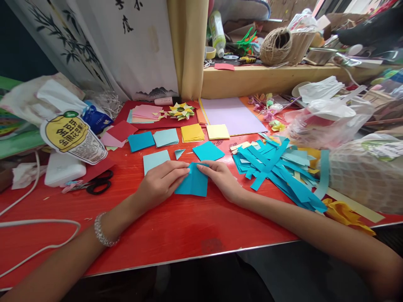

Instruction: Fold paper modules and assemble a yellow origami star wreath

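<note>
A blue square of paper point(195, 184) with a crease down its middle lies on the red table between my hands. My left hand point(165, 178) has its fingers together on the upper left corner of the sheet. At the upper right corner, my right hand point(220, 176) pinches the edge between thumb and fingers. Just beyond lie a single blue square point(208, 151), a small folded light-blue piece point(179, 154) and a light-blue square point(155, 159). Behind them is a row of paper stacks: blue point(141, 141), pale blue point(166, 137), yellow point(192, 133) and cream point(218, 131).
Blue paper strips point(270, 163) are heaped at the right, near a filled plastic bag point(368, 172). Black-handled scissors point(99, 183) and a white cable point(40, 221) lie at the left. Behind stand a folded paper ring point(181, 111) and lilac sheets point(231, 115).
</note>
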`<state>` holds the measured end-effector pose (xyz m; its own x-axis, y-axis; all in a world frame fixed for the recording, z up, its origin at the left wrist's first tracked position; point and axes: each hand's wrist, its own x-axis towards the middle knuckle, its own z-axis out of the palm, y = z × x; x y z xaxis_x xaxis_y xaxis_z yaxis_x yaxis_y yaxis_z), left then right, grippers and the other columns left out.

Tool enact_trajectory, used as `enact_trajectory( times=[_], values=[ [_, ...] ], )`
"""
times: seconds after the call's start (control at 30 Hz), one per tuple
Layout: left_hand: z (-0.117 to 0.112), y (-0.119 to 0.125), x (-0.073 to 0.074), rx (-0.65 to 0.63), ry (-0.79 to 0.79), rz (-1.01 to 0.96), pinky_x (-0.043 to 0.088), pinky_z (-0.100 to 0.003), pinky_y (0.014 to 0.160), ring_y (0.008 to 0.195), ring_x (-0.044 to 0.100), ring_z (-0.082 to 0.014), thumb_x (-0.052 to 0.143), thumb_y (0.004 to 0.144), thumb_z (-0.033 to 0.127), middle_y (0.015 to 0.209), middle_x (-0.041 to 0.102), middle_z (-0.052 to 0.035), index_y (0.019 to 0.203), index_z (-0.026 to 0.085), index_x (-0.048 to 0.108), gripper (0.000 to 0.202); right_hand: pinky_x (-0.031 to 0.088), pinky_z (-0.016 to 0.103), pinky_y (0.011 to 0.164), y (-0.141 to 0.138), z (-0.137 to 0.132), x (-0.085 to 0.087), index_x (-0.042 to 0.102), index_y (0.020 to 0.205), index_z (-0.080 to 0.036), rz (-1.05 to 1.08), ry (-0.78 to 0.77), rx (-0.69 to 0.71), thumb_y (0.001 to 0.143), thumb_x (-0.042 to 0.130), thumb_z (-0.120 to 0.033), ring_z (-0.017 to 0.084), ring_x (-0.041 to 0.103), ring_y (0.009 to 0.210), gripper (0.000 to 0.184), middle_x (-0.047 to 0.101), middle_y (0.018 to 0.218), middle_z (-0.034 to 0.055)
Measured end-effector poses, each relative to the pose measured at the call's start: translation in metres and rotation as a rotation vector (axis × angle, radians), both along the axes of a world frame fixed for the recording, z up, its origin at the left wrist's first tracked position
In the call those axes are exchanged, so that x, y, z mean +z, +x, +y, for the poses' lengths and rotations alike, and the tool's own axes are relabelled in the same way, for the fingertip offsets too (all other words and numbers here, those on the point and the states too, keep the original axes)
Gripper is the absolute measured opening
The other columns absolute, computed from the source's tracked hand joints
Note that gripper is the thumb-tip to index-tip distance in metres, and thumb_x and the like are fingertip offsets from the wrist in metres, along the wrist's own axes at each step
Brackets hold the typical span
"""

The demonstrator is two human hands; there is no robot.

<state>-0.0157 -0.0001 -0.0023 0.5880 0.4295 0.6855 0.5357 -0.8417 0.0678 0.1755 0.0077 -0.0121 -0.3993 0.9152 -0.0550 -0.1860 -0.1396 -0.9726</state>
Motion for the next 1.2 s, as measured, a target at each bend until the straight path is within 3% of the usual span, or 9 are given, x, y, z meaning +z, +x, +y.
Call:
enact_trajectory(
  times=[0.2,0.47,0.83,1.2],
  values=[
    [0.0017,-0.0042,-0.0044,-0.046,0.099,0.082,0.054,-0.029,0.079,0.094,0.063,-0.0173,0.057,0.08,0.01,0.098,0.067,-0.0084,0.096,0.016,0.058,0.018,0.044,0.026,0.067,0.0005,0.001,-0.0011,0.064,0.077,-0.02,0.016,-0.021,-0.003,0.076,0.061,-0.036,0.012,0.055,0.07,0.017,0.064,0.077,-0.0003],
    [0.0035,-0.0052,-0.0053,-0.069,0.112,0.126,0.054,-0.031,0.082,0.096,0.062,-0.0178,0.06,0.078,0.009,0.1,0.067,-0.0081,0.098,0.015,0.057,0.022,0.044,0.026,0.068,0.0009,0.0034,-0.0046,0.065,0.077,-0.02,0.027,0.002,0.016,0.077,0.061,-0.036,0.011,0.054,0.069,0.017,0.063,0.075,-0.0014],
    [0.0041,-0.0064,-0.0063,-0.071,0.099,0.148,0.054,-0.031,0.083,0.099,0.062,-0.0182,0.057,0.08,0.012,0.103,0.067,-0.0069,0.099,0.016,0.057,0.019,0.045,0.028,0.071,0.0015,0.0039,-0.0059,0.067,0.089,-0.02,0.042,-0.006,0.056,0.078,0.059,-0.037,0.014,0.057,0.073,0.022,0.067,0.078,0.001],
    [0.0045,-0.0058,-0.0063,-0.07,0.065,0.154,0.055,-0.033,0.083,0.099,0.062,-0.0186,0.055,0.081,0.012,0.103,0.067,-0.007,0.098,0.017,0.058,0.017,0.045,0.029,0.069,0.0023,0.0044,-0.0059,0.064,0.08,-0.019,0.047,-0.036,0.078,0.077,0.06,-0.039,0.013,0.056,0.067,0.021,0.063,0.071,-0.0001]
  ],
)
